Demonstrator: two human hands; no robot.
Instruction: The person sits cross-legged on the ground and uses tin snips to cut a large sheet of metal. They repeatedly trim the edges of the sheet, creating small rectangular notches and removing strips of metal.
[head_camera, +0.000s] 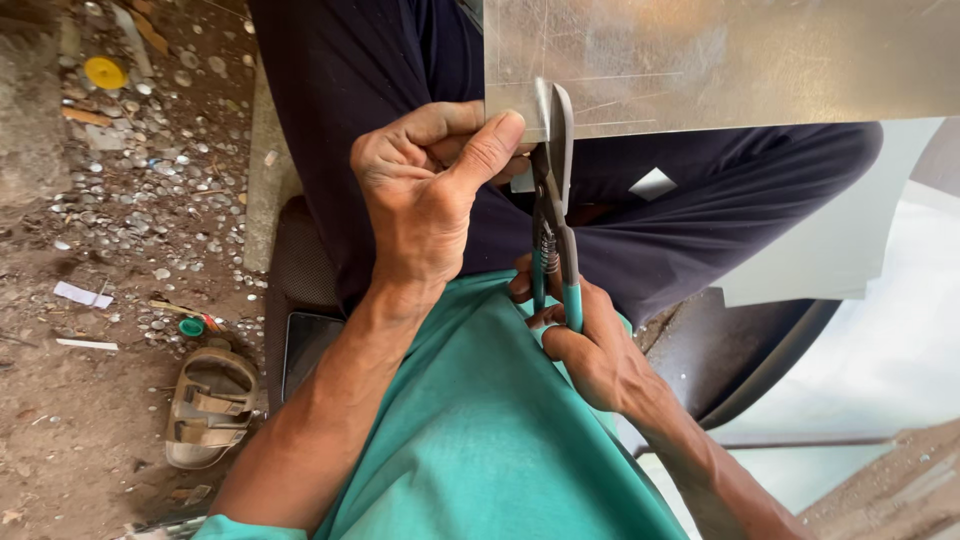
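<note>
Gripping metal sheet (720, 60) left hand (425, 190); right hand (585, 345) squeezing snips (553, 200).

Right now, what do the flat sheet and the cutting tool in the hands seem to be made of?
Sheet: looks like thin metal, perhaps galvanised steel or aluminium; dull silver, faintly reflective, with scratched lines.
Snips: grey metal blades and a coil spring, probably steel; the teal handle ends look coated in plastic or rubber.
The left hand pinches the sheet edge; the right hand grips the handles.

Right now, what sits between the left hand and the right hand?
In the head view, the tin snips span the gap between left hand and right hand, blades at the metal sheet edge.
</note>
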